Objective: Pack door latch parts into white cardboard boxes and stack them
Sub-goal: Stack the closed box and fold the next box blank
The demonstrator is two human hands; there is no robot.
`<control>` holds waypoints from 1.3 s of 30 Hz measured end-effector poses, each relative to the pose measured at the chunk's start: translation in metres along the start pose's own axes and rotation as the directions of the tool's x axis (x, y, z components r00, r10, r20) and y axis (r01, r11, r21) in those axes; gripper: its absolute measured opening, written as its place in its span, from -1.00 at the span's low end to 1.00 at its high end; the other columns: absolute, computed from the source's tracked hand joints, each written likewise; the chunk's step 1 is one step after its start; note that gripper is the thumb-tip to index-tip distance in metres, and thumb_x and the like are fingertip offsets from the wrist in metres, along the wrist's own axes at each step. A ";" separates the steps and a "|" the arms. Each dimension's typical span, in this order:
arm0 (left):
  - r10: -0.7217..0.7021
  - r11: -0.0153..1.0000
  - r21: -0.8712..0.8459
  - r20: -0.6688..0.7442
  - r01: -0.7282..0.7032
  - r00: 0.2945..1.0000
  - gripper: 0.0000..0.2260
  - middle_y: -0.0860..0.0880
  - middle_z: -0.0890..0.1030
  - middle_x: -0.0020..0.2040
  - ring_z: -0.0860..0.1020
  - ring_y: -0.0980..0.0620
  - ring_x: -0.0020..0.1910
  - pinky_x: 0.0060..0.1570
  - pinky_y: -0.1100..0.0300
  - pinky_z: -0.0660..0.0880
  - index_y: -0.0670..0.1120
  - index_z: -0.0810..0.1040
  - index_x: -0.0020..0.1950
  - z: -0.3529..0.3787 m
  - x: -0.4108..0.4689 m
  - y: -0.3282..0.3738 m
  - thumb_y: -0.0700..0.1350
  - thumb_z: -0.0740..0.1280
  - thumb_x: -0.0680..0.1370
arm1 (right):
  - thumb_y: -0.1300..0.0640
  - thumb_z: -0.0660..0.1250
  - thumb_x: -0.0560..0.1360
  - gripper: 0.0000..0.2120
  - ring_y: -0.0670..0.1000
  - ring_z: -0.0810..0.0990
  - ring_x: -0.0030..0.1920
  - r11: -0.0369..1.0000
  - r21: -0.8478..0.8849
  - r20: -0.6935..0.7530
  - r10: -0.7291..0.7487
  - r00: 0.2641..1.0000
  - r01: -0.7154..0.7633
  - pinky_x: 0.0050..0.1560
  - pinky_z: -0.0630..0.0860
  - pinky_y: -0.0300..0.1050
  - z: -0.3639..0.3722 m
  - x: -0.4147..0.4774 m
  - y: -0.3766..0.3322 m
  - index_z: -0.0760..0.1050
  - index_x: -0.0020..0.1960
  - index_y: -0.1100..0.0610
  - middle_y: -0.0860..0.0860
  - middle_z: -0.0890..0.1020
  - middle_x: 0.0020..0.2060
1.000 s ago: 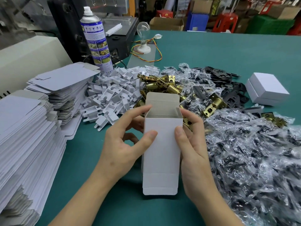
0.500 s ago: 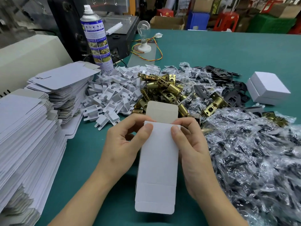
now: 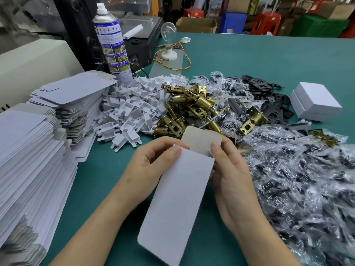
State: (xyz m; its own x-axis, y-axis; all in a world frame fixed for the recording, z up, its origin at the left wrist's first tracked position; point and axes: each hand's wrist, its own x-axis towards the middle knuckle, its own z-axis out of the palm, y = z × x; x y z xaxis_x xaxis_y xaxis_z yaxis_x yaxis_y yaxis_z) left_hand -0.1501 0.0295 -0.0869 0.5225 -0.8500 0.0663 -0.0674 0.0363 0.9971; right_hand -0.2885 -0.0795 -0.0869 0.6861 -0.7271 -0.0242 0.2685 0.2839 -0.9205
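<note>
I hold a white cardboard box at the middle of the green table, tilted with its long white face up and its grey far flap raised. My left hand grips its left top corner, thumb on the face. My right hand grips its right side, thumb near the flap. Just beyond lies a heap of brass door latches. Small bags of black parts cover the table on the right, and black plates lie behind them. A shut white box sits at the far right.
Flat box blanks are stacked at the left, with a second stack behind. A heap of white plastic inserts lies beside the latches. A spray can, a light bulb on a base and a machine stand at the back.
The box was upright with its open top showing; it has tipped toward me so its face lies flatter and slanted. Both hands stayed on its upper end.
</note>
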 end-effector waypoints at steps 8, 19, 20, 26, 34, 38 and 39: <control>0.098 0.970 0.232 -0.112 -0.070 0.989 -0.83 0.17 0.71 0.00 0.61 0.22 -0.11 -0.18 0.43 0.45 0.23 0.64 0.16 -0.003 0.000 0.000 0.07 0.29 0.64 | 0.14 0.41 0.52 -0.71 -0.04 0.68 0.00 0.996 -0.074 0.043 -0.055 0.998 0.058 -0.12 0.64 -0.14 0.002 -0.002 0.003 0.61 0.20 -0.10 0.01 0.73 0.02; 0.228 0.812 0.550 0.006 -0.193 0.974 -0.77 0.22 0.58 0.13 0.57 0.14 0.15 0.02 0.34 0.41 0.18 0.47 0.22 0.001 -0.003 -0.006 0.22 0.14 0.67 | 0.16 0.38 0.51 -0.74 -0.06 0.67 -0.08 0.950 -0.264 -0.029 -0.177 0.984 0.164 -0.09 0.67 -0.02 -0.002 -0.004 0.009 0.65 0.13 -0.12 -0.02 0.72 -0.08; 0.223 0.818 0.541 0.017 -0.197 0.975 -0.78 0.19 0.57 0.10 0.56 0.11 0.13 0.02 0.29 0.42 0.17 0.47 0.20 0.001 -0.003 -0.007 0.20 0.13 0.69 | 0.17 0.38 0.49 -0.74 -0.07 0.65 -0.08 0.952 -0.264 -0.006 -0.161 0.987 0.154 -0.08 0.65 -0.05 -0.002 -0.004 0.008 0.65 0.10 -0.12 -0.04 0.71 -0.09; 0.191 0.830 0.522 0.061 -0.195 0.980 -0.77 0.16 0.57 0.05 0.56 0.08 0.09 0.08 0.06 0.47 0.15 0.45 0.19 0.006 -0.007 -0.005 0.19 0.08 0.70 | 0.25 0.36 0.36 -0.75 0.16 0.45 -0.06 0.989 -0.148 0.031 0.007 1.000 -0.002 -0.02 0.47 0.17 -0.003 -0.003 0.006 0.61 -0.05 -0.03 0.35 0.55 0.00; 0.141 0.688 0.701 0.125 -0.188 0.982 -0.36 0.25 0.49 0.09 0.54 0.15 -0.01 -0.04 0.00 0.53 0.26 0.29 0.18 0.007 -0.012 0.005 0.48 0.43 0.26 | 0.22 0.27 0.48 -0.68 -0.19 0.55 -0.20 0.890 -0.409 0.017 -0.216 0.976 0.204 -0.24 0.47 -0.34 -0.002 -0.007 0.012 0.60 0.10 -0.13 -0.16 0.66 -0.11; 0.162 0.690 0.709 0.044 -0.145 0.986 -0.40 0.25 0.53 0.05 0.55 0.16 -0.06 -0.04 0.05 0.52 0.27 0.29 0.18 0.009 -0.012 0.001 0.47 0.38 0.27 | 0.15 0.26 0.57 -0.63 -0.16 0.67 0.13 0.899 -0.389 0.054 -0.197 0.979 0.203 0.02 0.60 -0.26 0.002 -0.005 0.009 0.63 0.23 -0.21 -0.21 0.71 0.12; 0.166 0.694 0.705 0.037 -0.143 0.985 -0.41 0.27 0.54 0.06 0.56 0.17 -0.05 -0.04 0.07 0.52 0.28 0.29 0.18 0.010 -0.012 0.001 0.47 0.37 0.28 | 0.13 0.27 0.59 -0.65 -0.13 0.66 0.21 0.895 -0.393 0.072 -0.200 0.977 0.212 0.10 0.60 -0.23 0.002 -0.006 0.009 0.63 0.26 -0.18 -0.21 0.70 0.16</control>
State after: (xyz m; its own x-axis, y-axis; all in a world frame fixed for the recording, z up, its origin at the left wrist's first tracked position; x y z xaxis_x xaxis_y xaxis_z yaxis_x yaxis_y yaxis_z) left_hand -0.1644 0.0346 -0.0870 0.4727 -0.8509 0.2293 -0.7211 -0.2239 0.6557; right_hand -0.2885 -0.0714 -0.0943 0.6653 -0.7225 0.1880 0.1199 -0.1451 -0.9821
